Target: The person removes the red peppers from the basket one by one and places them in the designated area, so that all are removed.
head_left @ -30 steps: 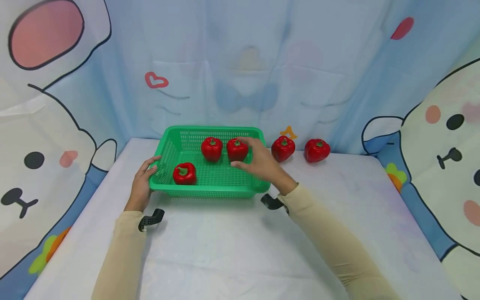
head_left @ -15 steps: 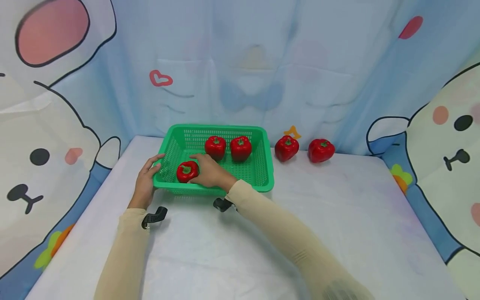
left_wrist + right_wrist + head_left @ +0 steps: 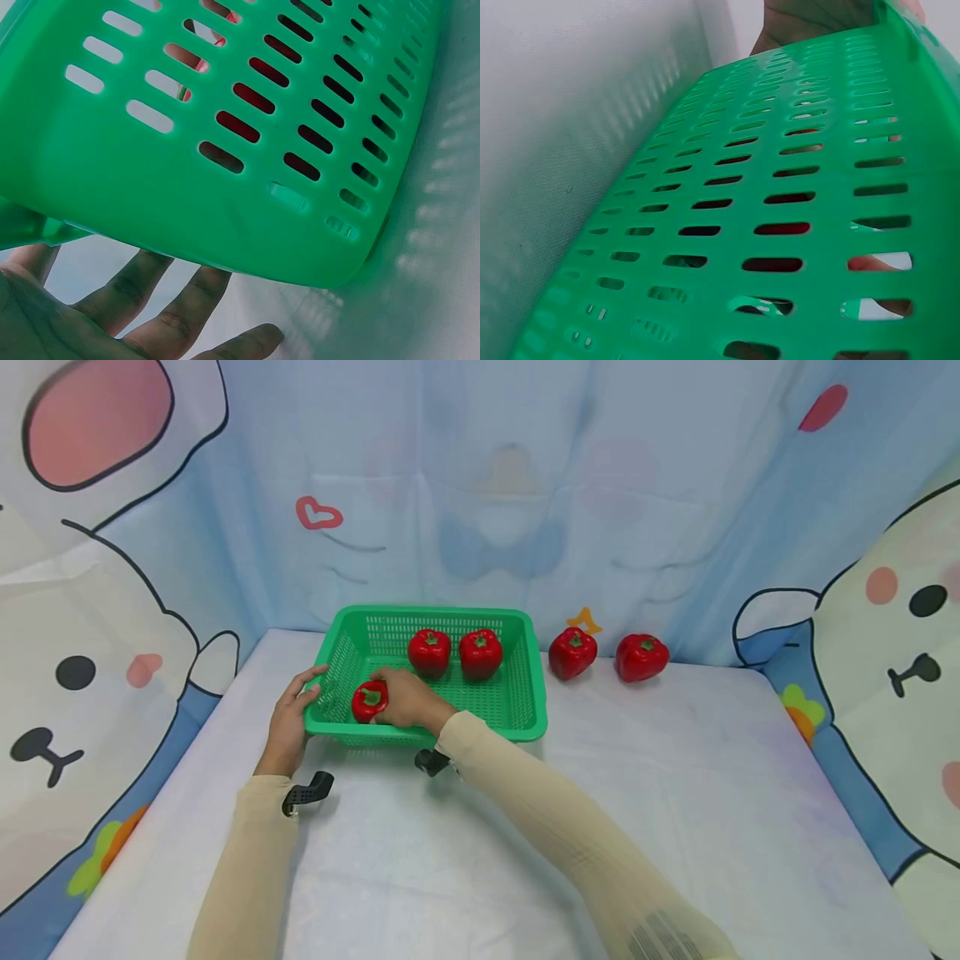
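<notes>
A green plastic basket [image 3: 480, 737] stands on the white-covered table. At its left end my left hand [image 3: 287, 727] grips the rim; in the left wrist view several fingers [image 3: 176, 322] lie along the outside of the wall. Inside, at the front left corner, is a red bell pepper [image 3: 367, 703] with a green stem. My right hand [image 3: 408, 700] reaches over the front rim and holds that pepper from its right side. Behind it stand two more red bell peppers, one [image 3: 430, 653] left of the other [image 3: 481, 654]. The right fingertips are partly hidden.
Two red bell peppers lie on the table to the right of the basket, one [image 3: 572, 653] near its wall and one [image 3: 642, 657] farther right. A printed curtain [image 3: 487, 485] hangs behind the table [image 3: 420, 860].
My right hand has let go of the back right pepper in the basket and moved left and forward to the front left pepper, which it now holds. The left hand stays at the rim.
</notes>
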Motion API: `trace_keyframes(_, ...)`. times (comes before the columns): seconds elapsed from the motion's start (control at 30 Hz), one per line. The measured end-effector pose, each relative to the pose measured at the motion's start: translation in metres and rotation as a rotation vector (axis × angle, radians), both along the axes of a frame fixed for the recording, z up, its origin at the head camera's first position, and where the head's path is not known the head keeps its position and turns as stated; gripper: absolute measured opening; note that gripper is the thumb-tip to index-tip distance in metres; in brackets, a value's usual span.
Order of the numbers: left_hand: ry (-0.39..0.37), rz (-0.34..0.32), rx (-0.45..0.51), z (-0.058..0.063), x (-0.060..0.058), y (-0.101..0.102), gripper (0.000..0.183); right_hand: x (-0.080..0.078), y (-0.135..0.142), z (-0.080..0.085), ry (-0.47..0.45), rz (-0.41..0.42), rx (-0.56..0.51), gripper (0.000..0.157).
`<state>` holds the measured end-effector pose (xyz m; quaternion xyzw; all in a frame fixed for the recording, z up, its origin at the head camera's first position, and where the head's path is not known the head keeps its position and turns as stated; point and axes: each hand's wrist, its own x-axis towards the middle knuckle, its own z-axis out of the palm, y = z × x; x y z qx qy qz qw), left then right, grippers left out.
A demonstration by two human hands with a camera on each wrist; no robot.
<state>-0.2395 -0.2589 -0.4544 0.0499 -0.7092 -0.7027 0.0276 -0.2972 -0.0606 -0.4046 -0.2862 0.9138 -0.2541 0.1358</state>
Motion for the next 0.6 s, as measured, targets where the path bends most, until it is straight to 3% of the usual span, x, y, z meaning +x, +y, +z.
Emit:
trace_keyframes(0.37, -0.001, -0.002, -0.001, 0.0019, 0.0015, 0.0007, 0.045, 0.0007, 0.001, -0.0017, 0.002, -0.034, -0.049, 0.063)
trace_keyframes(0.6, 0.006, -0.009, 0.008, 0.0013, 0.0012, 0.0003, 0.045, 0.0012, 0.0085, -0.0026, 0.015, -0.097, -0.203, 0.061)
